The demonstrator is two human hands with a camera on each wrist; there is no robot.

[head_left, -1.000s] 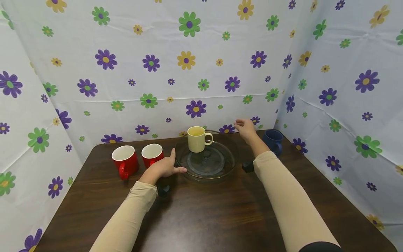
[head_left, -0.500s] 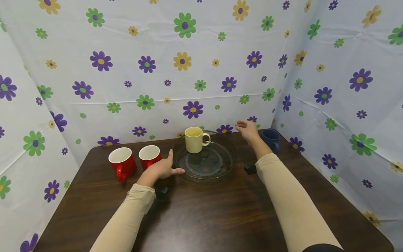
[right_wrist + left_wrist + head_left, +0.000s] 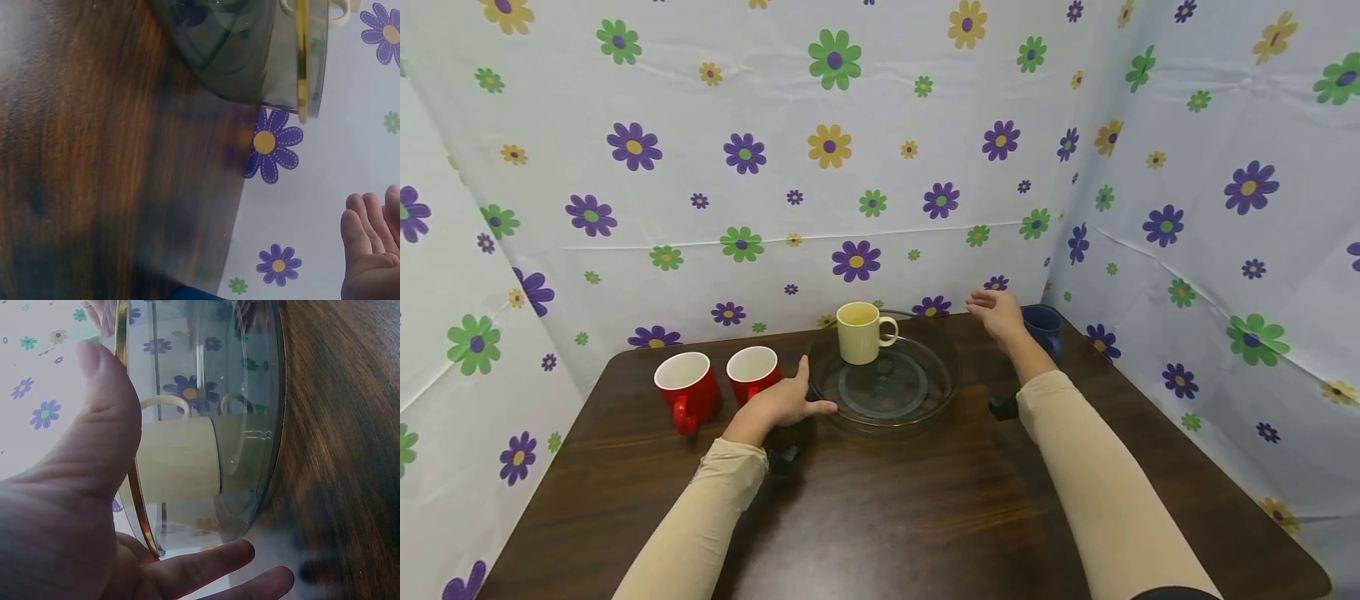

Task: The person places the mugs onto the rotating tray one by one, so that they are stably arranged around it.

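Observation:
A clear glass bowl (image 3: 895, 423) with a gold-edged rim sits at the back of the table. Inside it, toward the left, stands a cream mug (image 3: 858, 335), handle to the right. My left hand (image 3: 778, 404) is at the bowl's left side, thumb and fingers spread; in the left wrist view the thumb (image 3: 103, 419) lies by the gold rim and the fingers (image 3: 200, 565) extend past the glass. Whether they touch it, I cannot tell. Right of the bowl and apart from it, my right hand (image 3: 997, 317) is raised, holding nothing, its fingers loosely extended.
Two red mugs with white insides, one (image 3: 687, 387) further left and one (image 3: 752, 371) partly behind my left hand, stand left of the bowl. A blue mug (image 3: 1042, 325) is behind my right forearm. Flowered cloth (image 3: 722, 200) hangs around the dark wooden table (image 3: 880, 508).
My right hand has drifted a little to the right, away from the bowl. The left hand stays at the bowl's left side. The head view has shifted slightly.

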